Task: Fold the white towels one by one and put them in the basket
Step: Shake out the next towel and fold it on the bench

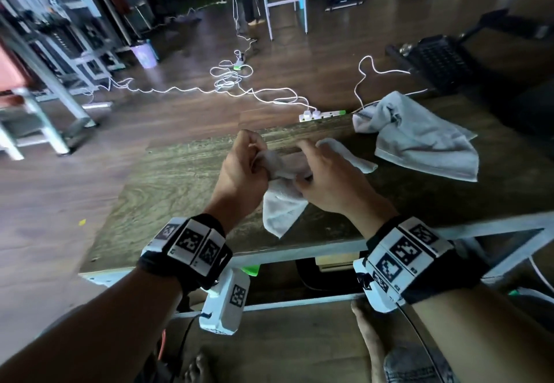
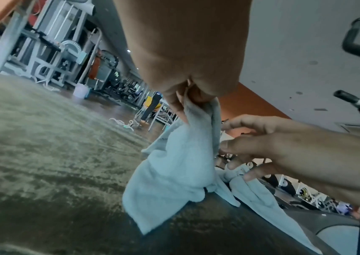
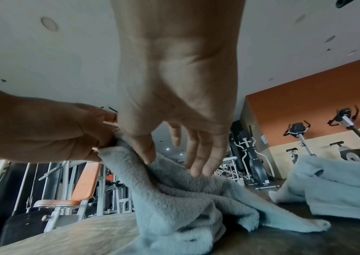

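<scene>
On the wooden table (image 1: 168, 178) I hold a white towel (image 1: 281, 211) bunched up between both hands, its lower corner hanging toward the near edge. My left hand (image 1: 248, 160) pinches its top edge between thumb and curled fingers; the left wrist view shows the towel (image 2: 174, 172) draped down from that left hand (image 2: 194, 100). My right hand (image 1: 323, 172) lies on the towel's right part. In the right wrist view that right hand (image 3: 174, 146) has straight fingers (image 3: 198, 165) and a thumb tip touching the towel (image 3: 185, 198). A second white towel (image 1: 419, 139) lies crumpled at the table's far right.
A white power strip (image 1: 320, 114) sits at the table's far edge, with cables trailing over the floor behind it. A black exercise machine (image 1: 434, 61) stands beyond the right side. The table's near metal edge (image 1: 269, 255) is just ahead of my wrists.
</scene>
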`<state>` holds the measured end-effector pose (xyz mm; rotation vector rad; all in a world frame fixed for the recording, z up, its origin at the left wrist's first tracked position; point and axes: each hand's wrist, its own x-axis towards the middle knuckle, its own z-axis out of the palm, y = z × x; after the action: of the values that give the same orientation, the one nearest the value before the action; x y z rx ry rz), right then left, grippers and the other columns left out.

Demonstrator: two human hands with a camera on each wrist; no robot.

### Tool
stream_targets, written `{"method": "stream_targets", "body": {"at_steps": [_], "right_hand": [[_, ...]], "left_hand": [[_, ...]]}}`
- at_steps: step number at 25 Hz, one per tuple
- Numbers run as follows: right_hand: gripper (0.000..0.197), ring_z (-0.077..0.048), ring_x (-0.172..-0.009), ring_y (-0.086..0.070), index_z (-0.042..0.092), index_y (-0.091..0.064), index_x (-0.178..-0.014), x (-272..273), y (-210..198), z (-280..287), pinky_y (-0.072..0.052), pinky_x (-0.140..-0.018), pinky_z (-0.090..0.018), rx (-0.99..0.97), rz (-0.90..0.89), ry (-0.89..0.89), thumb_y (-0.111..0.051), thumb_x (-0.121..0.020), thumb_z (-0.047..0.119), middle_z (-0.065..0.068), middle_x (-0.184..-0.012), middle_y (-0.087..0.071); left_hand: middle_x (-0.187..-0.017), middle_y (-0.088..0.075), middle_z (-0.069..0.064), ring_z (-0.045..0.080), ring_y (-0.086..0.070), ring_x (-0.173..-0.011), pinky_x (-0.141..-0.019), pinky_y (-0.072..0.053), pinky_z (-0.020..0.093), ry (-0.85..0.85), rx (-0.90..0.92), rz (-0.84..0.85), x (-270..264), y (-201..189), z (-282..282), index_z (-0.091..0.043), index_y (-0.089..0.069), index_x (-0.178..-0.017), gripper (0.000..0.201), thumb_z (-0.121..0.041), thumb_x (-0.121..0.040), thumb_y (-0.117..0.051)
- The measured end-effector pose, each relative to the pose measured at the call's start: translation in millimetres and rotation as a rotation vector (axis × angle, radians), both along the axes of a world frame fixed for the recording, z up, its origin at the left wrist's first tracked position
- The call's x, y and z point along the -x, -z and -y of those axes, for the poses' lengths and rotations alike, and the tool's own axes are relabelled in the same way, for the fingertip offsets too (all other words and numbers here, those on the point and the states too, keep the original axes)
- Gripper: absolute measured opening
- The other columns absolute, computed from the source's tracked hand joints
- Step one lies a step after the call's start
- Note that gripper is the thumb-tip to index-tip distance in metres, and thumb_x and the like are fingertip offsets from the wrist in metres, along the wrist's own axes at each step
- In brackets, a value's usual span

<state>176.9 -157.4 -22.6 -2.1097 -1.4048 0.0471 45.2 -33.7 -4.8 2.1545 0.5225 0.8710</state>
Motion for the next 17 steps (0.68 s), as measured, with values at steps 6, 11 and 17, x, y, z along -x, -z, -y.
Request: {"method": "stream_targets", "body": {"at_steps": [6,11,17], "right_hand": [[0.026,-0.018,-0.065,-0.063,0.021,-0.060,-0.077,25,-16,-4,-0.054,-0.061,-0.037,-0.144,-0.043,-0.047,-0.052,-0.091,0.042,0.008,-0.067,-0.063],[0.013,-0.027,-0.072,-0.069,0.011,-0.059,-0.091,19,-24,-27,-0.056,-0.067,-0.039,-0.350,-0.324,0.159,-0.053,-0.097,0.022,-0.008,-0.077,-0.069],[0.008,-0.003,-0.069,-0.068,0.009,-0.060,-0.096,15,-31,-37,-0.056,-0.068,-0.026,-0.572,-0.579,0.148,-0.053,-0.099,0.012,-0.006,-0.079,-0.067]], "left_hand": [[-0.072,-0.063,-0.012,0.002,-0.058,-0.063,-0.055,-0.042,0.014,-0.055,-0.108,-0.137,23,-14,6,-0.016,-0.049,-0.110,0.038,0.004,-0.078,-0.049],[-0.076,-0.066,-0.004,0.017,-0.063,-0.070,-0.064,-0.051,0.027,-0.271,0.022,-0.126,21,-6,-23,-0.015,-0.066,-0.098,0.021,-0.031,-0.084,-0.062],[-0.056,-0.053,0.001,0.012,-0.043,-0.048,-0.039,-0.028,0.016,-0.294,-0.053,-0.376,11,8,-21,-0.007,-0.055,-0.064,0.031,-0.032,-0.075,-0.071]]}}
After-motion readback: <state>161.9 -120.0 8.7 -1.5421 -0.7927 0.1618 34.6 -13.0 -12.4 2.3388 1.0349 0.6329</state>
